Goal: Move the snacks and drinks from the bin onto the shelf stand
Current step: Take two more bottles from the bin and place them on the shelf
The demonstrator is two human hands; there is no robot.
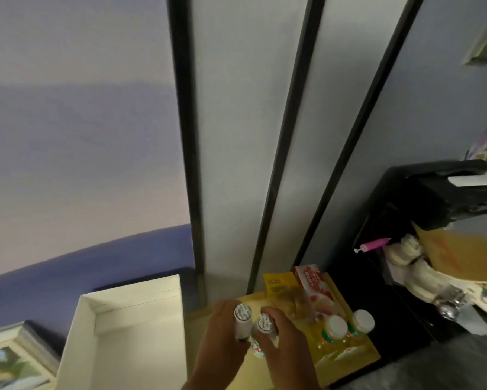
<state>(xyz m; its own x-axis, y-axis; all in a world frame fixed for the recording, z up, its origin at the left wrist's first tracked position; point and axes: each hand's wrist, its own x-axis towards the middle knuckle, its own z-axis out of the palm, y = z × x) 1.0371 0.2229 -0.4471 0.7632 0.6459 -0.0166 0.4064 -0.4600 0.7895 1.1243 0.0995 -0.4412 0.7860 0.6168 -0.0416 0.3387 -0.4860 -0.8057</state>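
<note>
We are gripping one small bottle (242, 322) in our left hand (222, 340), fingers curled round it. Our right hand (284, 342) is gripping a second small bottle (263, 332) just beside the first. Both bottles are standing upright over the yellow shelf top (253, 301). Two more bottles with white caps (336, 327) are sitting to the right on the shelf, near a yellow snack pack (277, 287) and a red snack pack (312, 285). A white bin (129, 319) is sitting to the left.
</note>
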